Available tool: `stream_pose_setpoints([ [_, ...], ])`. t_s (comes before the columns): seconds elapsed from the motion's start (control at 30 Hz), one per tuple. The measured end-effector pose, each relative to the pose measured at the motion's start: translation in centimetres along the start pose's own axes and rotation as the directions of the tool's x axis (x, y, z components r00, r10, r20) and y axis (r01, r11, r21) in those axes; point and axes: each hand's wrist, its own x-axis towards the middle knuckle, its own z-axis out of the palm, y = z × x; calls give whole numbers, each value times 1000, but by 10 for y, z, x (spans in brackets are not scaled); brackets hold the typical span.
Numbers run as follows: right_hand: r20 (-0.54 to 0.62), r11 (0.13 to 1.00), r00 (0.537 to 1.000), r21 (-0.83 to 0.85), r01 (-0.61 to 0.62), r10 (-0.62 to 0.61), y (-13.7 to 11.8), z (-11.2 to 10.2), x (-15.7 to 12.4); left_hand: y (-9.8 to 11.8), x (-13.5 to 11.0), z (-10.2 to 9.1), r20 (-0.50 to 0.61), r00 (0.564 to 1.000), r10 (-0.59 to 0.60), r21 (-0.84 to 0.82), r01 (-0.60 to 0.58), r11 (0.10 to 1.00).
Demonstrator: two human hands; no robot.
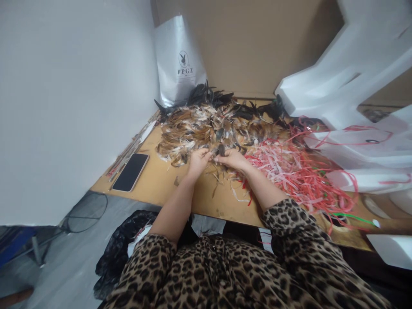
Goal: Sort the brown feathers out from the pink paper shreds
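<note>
My left hand (198, 162) and my right hand (232, 159) come close together at the front edge of a heap of brown, white and black feathers (189, 128). Fingers and thumb are pinched on each side. A small dark feather (220, 150) stands up at the fingertips of my right hand. My left fingertips pinch what looks like the feather's lower end, too small to make out clearly. Just right of my right wrist lies a tangled pile of red and pale pink ribbon strips (289, 171).
A phone (131, 172) lies at the left of the yellow wooden table (161, 189), near thin sticks (128, 150) along the wall. Behind the feathers stands a white bag (180, 56). White foam pieces (322, 86) crowd the right side. A black plastic bag (119, 244) sits below the table.
</note>
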Motion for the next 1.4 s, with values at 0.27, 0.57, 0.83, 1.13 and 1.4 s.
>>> stream_pose_setpoints([
  [0.27,81,976,990,178,-129,116,1,3,0,3,0,2,-2,999,-39,-109,38,993],
  [0.57,-10,833,999,552,33,-32,5,0,9,-1,3,-3,-19,948,-318,-489,269,830],
  [0.83,-226,882,972,444,155,-56,11,10,14,1,-4,4,236,883,-406,-503,468,726],
  [1.13,-335,927,935,300,226,-119,12,12,17,0,-3,5,221,880,-420,-492,472,731],
  [1.4,-339,947,921,182,263,-191,13,12,15,-2,-3,7,219,879,-422,-479,474,739],
])
